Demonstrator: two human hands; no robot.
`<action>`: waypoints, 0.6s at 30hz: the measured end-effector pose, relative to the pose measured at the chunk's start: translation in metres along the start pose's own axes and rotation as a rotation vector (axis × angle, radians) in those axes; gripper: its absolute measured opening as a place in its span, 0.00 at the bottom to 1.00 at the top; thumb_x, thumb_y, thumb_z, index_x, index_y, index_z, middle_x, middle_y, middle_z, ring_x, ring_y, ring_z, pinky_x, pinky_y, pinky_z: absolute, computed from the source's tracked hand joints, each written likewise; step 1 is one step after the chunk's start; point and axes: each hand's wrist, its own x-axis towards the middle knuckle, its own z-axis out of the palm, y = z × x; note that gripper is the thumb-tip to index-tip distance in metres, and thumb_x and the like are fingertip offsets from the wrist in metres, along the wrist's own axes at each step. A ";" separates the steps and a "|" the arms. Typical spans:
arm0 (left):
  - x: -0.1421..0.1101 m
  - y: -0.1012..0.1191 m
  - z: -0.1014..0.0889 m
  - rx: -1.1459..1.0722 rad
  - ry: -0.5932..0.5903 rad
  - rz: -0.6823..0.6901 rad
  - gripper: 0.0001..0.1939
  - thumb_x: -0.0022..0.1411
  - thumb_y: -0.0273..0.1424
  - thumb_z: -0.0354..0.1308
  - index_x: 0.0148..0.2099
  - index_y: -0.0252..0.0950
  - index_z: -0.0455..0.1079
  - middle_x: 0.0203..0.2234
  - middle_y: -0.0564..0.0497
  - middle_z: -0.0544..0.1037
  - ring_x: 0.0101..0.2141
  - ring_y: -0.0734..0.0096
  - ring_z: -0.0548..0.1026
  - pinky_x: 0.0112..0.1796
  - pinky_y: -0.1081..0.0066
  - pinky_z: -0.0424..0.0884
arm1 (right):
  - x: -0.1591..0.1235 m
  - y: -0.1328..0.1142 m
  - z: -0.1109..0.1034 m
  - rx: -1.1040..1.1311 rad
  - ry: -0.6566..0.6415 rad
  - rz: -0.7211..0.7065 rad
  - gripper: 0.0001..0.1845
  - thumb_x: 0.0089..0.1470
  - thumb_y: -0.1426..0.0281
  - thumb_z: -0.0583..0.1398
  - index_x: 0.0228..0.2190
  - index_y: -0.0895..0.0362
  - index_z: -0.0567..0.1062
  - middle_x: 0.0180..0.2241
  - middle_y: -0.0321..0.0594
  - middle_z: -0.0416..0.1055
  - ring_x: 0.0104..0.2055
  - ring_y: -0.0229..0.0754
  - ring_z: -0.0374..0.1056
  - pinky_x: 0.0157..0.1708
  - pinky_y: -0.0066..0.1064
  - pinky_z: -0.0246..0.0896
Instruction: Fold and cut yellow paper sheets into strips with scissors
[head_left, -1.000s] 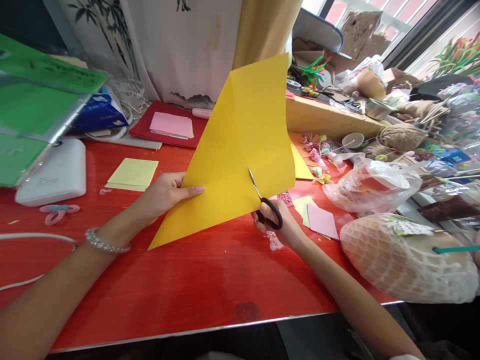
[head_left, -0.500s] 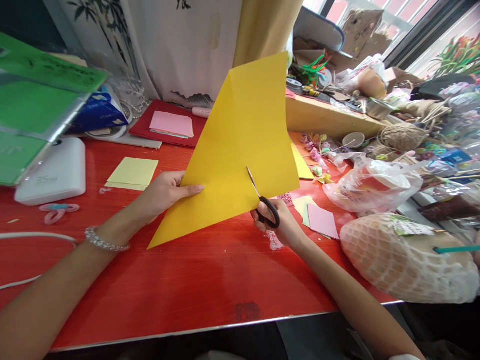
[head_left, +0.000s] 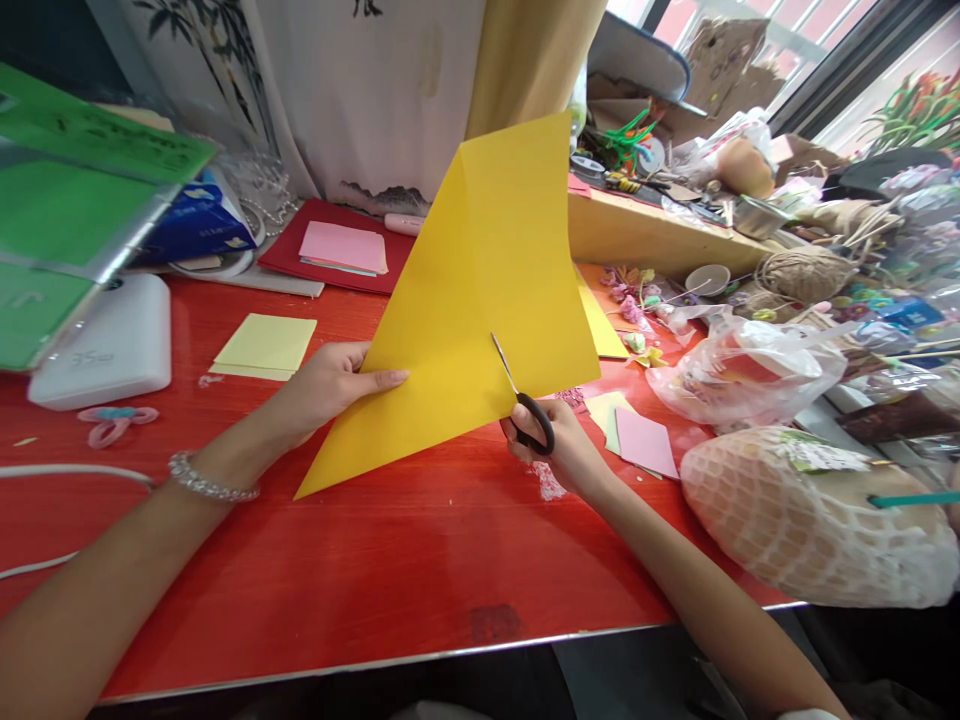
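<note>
Left grip [head_left: 334, 388]: pinching, thumb [head_left: 385, 380] uppermost | right grip [head_left: 564, 440]: curled | forearms [head_left: 679, 560]: converging forward

The counter [head_left: 390, 570] is red. At left, on it lie a white block [head_left: 105, 340], a small pink ornament [head_left: 109, 432] and pale yellow papers [head_left: 264, 345]. At right there are overlapping coloured papers [head_left: 646, 442] and a thing wrapped in white net [head_left: 810, 530].

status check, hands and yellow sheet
Left hand pinching yellow paper sheet. Right hand holding black-handled scissors, one blade across sheet's front. Nothing seen blocking scissors.
</note>
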 end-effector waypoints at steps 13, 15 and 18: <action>0.001 -0.001 0.000 -0.018 -0.002 -0.005 0.20 0.46 0.39 0.68 0.43 0.39 0.75 0.36 0.50 0.81 0.33 0.62 0.79 0.28 0.72 0.77 | 0.002 0.003 -0.001 0.027 0.001 -0.001 0.27 0.49 0.49 0.59 0.16 0.57 0.61 0.11 0.29 0.55 0.15 0.29 0.46 0.17 0.28 0.35; 0.000 0.000 0.001 -0.016 0.002 -0.011 0.20 0.46 0.39 0.68 0.43 0.39 0.75 0.36 0.50 0.81 0.33 0.62 0.79 0.28 0.72 0.77 | 0.002 0.002 0.000 0.031 0.005 0.003 0.27 0.48 0.48 0.59 0.17 0.57 0.62 0.11 0.29 0.55 0.14 0.29 0.46 0.17 0.28 0.34; 0.000 0.000 0.002 -0.009 0.006 -0.017 0.20 0.46 0.40 0.68 0.43 0.39 0.75 0.36 0.50 0.81 0.33 0.62 0.79 0.28 0.72 0.77 | 0.001 0.000 0.000 0.028 0.007 0.003 0.27 0.47 0.47 0.59 0.17 0.57 0.63 0.12 0.30 0.56 0.15 0.30 0.47 0.17 0.28 0.34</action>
